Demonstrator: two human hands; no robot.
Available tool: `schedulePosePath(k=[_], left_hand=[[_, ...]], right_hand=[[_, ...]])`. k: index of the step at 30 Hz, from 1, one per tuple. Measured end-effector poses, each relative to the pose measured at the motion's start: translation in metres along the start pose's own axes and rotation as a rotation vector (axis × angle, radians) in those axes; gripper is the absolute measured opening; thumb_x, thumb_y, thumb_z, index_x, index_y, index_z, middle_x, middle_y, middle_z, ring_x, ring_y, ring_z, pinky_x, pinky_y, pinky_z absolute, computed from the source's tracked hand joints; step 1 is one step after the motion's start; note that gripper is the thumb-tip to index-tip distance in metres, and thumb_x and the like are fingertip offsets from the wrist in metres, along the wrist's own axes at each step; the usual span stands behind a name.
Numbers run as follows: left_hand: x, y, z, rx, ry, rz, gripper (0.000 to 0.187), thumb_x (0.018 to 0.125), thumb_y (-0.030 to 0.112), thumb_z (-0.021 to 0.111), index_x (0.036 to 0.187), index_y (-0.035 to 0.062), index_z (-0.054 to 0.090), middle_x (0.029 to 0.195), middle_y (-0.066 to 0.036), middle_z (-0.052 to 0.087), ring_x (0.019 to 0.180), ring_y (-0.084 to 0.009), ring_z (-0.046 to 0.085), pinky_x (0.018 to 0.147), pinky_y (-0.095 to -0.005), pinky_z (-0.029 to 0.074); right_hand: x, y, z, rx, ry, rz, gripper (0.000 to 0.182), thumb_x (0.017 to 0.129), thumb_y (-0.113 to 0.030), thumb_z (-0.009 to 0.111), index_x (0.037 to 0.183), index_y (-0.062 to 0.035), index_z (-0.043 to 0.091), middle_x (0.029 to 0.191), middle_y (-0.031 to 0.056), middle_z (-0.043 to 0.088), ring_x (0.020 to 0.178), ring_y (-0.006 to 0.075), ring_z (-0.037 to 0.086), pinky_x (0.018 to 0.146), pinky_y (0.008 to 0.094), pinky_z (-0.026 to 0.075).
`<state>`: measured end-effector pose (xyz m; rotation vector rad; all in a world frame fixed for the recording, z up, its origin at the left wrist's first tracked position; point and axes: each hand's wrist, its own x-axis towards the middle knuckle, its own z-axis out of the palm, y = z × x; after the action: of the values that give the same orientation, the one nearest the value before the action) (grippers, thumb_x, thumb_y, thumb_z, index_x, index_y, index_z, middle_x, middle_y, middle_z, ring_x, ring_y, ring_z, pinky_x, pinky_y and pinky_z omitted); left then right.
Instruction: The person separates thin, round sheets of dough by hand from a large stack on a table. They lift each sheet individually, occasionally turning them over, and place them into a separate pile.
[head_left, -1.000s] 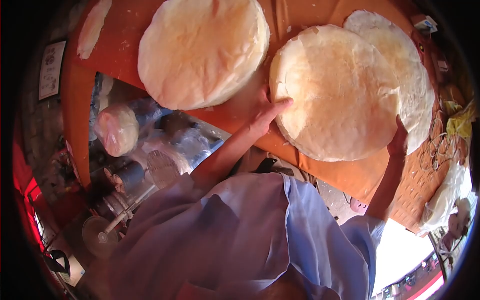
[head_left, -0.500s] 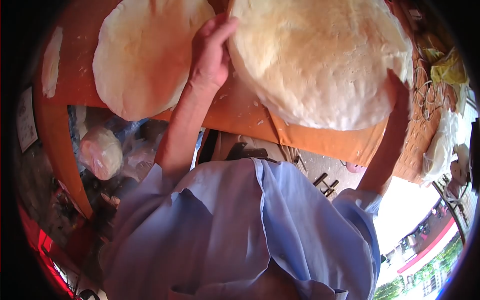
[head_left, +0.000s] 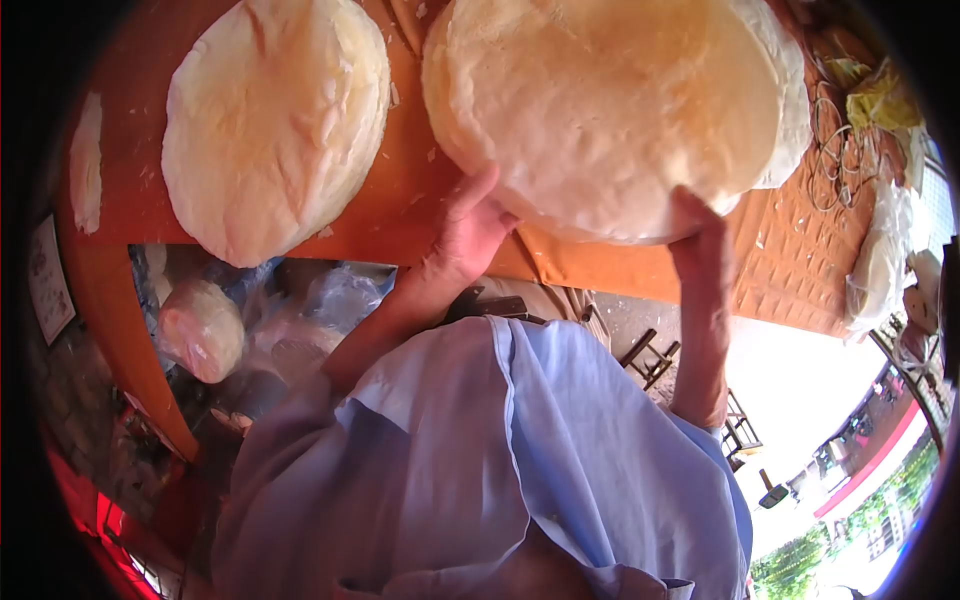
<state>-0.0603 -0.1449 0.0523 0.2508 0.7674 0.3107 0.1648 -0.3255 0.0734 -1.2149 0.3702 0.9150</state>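
Note:
A large round flatbread (head_left: 600,110) lies over another pale one at the upper right, whose edge shows on the right. My left hand (head_left: 472,232) is at its near left edge, thumb stretched out and apart from the fingers. My right hand (head_left: 700,235) grips the near right edge, with the thumb side at the rim and the other fingers hidden. Left of these, a thick stack of round flatbreads (head_left: 265,130) rests on the orange table (head_left: 410,190).
A narrow bread strip (head_left: 87,165) lies far left. Bagged bread (head_left: 200,330) sits below the table's left part. At right are a yellow bag (head_left: 885,100), thin cord (head_left: 832,150) and a white plastic bag (head_left: 882,260). A small stool (head_left: 650,358) stands on the floor.
The large flatbread has shifted left, uncovering another's edge at right. My left hand has moved down and right, and my right hand left. The camera view has shifted slightly.

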Motion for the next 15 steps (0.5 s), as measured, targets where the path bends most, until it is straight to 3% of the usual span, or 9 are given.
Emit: schedulePosePath(k=[1,2,7,8,11,12,15], left_hand=[[-0.001,-0.001,0.005,-0.024,0.002,0.082,0.056,0.087,0.037,0.068,0.130,0.0072,0.048,0.129,-0.010,0.054,0.121,-0.0245,0.051,0.103,-0.0435,0.043],[0.001,-0.002,0.006,-0.115,-0.002,0.127,0.056,0.089,0.027,0.068,0.136,0.0074,0.045,0.130,-0.007,0.054,0.120,-0.0229,0.052,0.103,-0.0421,0.043],[0.013,-0.008,-0.001,0.057,0.178,0.254,0.054,0.085,0.006,0.069,0.134,0.0071,0.046,0.127,-0.005,0.055,0.118,-0.0205,0.053,0.101,-0.0380,0.044],[0.017,-0.009,-0.003,0.101,0.206,0.279,0.054,0.084,0.005,0.069,0.133,0.0064,0.047,0.126,-0.005,0.056,0.117,-0.0201,0.054,0.100,-0.0374,0.045],[0.012,-0.001,0.002,0.178,0.221,0.328,0.052,0.082,0.000,0.069,0.130,0.0034,0.050,0.122,-0.007,0.058,0.112,-0.0194,0.056,0.098,-0.0357,0.046],[0.008,0.005,0.001,0.197,0.217,0.342,0.051,0.081,-0.001,0.069,0.129,0.0023,0.051,0.121,-0.008,0.059,0.110,-0.0192,0.057,0.097,-0.0353,0.046],[0.002,0.012,-0.023,0.249,0.199,0.343,0.049,0.080,-0.003,0.068,0.127,-0.0004,0.053,0.119,-0.009,0.060,0.108,-0.0192,0.058,0.096,-0.0344,0.046]], right_hand=[[-0.003,0.018,-0.004,0.006,0.020,-0.008,0.043,0.083,-0.001,0.064,0.124,-0.0017,0.052,0.108,0.0102,0.064,0.100,0.0216,0.063,0.089,0.0360,0.053],[-0.006,0.031,-0.011,0.024,0.024,0.049,0.041,0.083,-0.001,0.064,0.123,-0.0026,0.053,0.106,0.0092,0.064,0.098,0.0207,0.063,0.087,0.0349,0.053],[-0.020,0.044,-0.005,0.064,-0.006,0.170,0.037,0.083,-0.001,0.067,0.118,-0.0050,0.056,0.101,0.0058,0.066,0.094,0.0180,0.064,0.085,0.0315,0.053],[-0.020,0.045,-0.004,0.007,-0.011,0.137,0.042,0.087,-0.013,0.066,0.125,-0.0043,0.052,0.113,0.0096,0.064,0.106,0.0216,0.061,0.093,0.0357,0.049],[-0.012,0.024,-0.013,0.170,-0.124,0.125,0.055,0.091,-0.030,0.061,0.136,-0.0038,0.044,0.130,0.0131,0.056,0.121,0.0267,0.053,0.103,0.0408,0.041],[-0.005,0.013,-0.017,0.055,-0.166,0.097,0.070,0.093,-0.049,0.052,0.144,-0.0039,0.034,0.141,0.0143,0.046,0.130,0.0302,0.045,0.109,0.0445,0.035],[-0.004,-0.003,-0.002,-0.043,-0.179,0.063,0.073,0.093,-0.055,0.048,0.144,-0.0038,0.034,0.141,0.0144,0.046,0.130,0.0300,0.045,0.107,0.0447,0.037]])
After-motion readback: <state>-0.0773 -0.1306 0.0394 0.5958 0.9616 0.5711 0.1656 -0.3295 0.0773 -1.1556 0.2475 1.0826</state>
